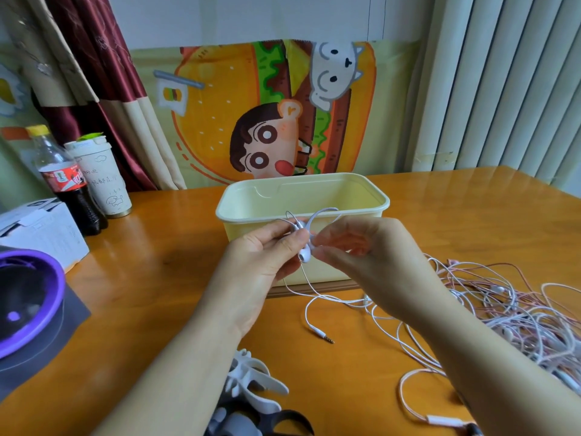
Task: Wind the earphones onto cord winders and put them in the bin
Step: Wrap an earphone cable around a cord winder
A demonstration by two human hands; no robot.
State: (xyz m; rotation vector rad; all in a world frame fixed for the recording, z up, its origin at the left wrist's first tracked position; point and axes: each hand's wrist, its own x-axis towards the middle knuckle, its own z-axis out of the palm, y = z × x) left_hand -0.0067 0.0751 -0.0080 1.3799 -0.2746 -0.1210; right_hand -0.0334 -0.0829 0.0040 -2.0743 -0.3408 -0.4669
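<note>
Just near of the open yellow bin on the desk, left hand and right hand both pinch white earphones.

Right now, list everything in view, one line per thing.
bin: one, pale yellow, mid-table behind the hands
held earphones: one set, white, between both hands, cable trailing onto the table
earphone pile: many, white and pink, tangled at table right
cord winders: several, white and dark, near edge
cola bottle: one, dark, red label, far left
cup: one, white, beside the bottle
box: one, white, left
round object: one, purple rim, left edge
table: one, orange wood
left hand: one, grips held earphones
right hand: one, pinches their cable
</note>
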